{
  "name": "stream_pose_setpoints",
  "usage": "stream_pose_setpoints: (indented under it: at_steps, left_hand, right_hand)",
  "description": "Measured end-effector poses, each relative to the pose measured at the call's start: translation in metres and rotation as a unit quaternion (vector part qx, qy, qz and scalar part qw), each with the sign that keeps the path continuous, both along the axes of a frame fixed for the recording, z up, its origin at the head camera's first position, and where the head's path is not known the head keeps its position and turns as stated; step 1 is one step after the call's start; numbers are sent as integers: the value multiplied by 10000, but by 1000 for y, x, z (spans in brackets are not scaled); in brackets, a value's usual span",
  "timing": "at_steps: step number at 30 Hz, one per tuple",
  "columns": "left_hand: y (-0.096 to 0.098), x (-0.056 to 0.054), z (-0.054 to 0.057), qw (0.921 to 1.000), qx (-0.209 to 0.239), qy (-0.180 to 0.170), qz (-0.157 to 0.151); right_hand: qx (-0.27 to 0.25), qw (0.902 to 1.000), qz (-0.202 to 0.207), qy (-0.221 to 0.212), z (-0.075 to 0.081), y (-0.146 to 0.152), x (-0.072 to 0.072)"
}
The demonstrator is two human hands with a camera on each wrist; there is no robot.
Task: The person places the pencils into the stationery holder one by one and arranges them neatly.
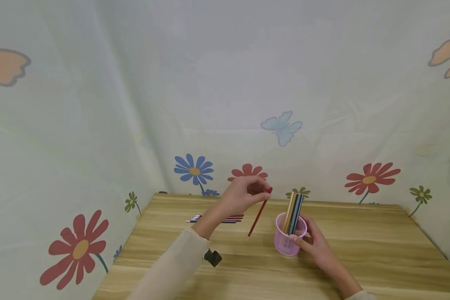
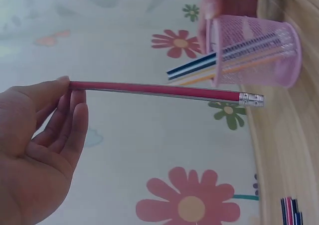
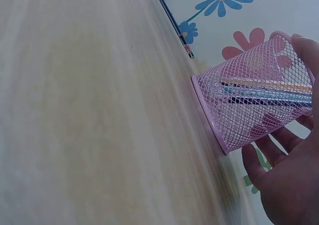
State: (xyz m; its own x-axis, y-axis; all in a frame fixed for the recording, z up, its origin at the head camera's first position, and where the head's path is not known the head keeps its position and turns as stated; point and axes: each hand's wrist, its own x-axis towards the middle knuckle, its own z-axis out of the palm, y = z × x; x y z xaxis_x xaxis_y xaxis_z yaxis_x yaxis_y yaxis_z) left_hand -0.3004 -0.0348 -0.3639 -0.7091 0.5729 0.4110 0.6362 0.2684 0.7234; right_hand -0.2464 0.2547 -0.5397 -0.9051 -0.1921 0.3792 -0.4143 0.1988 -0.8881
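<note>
Between thumb and fingertips my left hand [image 1: 245, 193] pinches one end of a red pencil [image 1: 258, 218]. The pencil slants down over the table, and in the left wrist view its far end shows a silver metal cap [image 2: 251, 100]. To the right stands a pink mesh pencil cup [image 1: 286, 245] holding several pencils [image 1: 293, 210], yellow and dark ones among them. My right hand [image 1: 315, 241] grips the cup from its right side, the thumb at the front and the fingers behind. The red pencil is apart from the cup.
Several more pencils [image 1: 232, 218] lie in a loose row on the wooden table [image 1: 360, 241], partly behind my left forearm. A small black object [image 1: 213, 258] is by the left sleeve. A cloth [image 1: 225, 83] printed with flowers and butterflies hangs behind the table.
</note>
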Motion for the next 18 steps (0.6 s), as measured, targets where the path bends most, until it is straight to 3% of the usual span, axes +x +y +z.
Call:
stream_pose_setpoints:
  at_steps: [11,18]
  left_hand:
    - [11,-2,10,9955,858,-270,287]
    - [20,-9,5,9882,1423,-328,463]
  right_hand:
    - [-11,10000,-2,23,1,1,0]
    - [34,10000,35,1,1,1,1]
